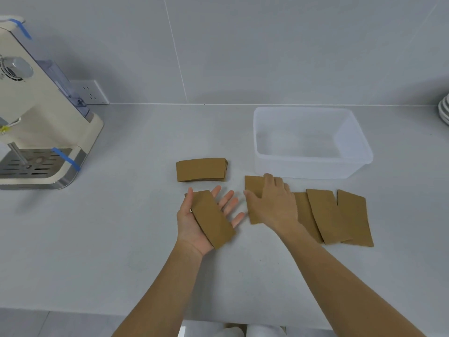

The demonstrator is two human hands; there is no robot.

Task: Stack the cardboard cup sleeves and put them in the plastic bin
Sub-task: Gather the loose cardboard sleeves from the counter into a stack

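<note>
My left hand [194, 224] lies palm up with a flat brown cup sleeve [213, 221] resting across it, thumb on its left edge and fingers spread. My right hand [273, 203] presses palm down on another sleeve [254, 187] lying on the counter. To its right lie three more flat sleeves [325, 215], overlapping in a row. A small neat stack of sleeves [201, 169] sits just beyond my left hand. The clear plastic bin [313, 166] stands behind my right hand, and nothing is inside it.
A cream espresso machine [36, 122] with blue tape strips occupies the counter's left side. A wall socket [92, 92] sits behind it. White stacked plates [444, 110] show at the far right edge. The counter's front edge [97, 310] runs along the bottom.
</note>
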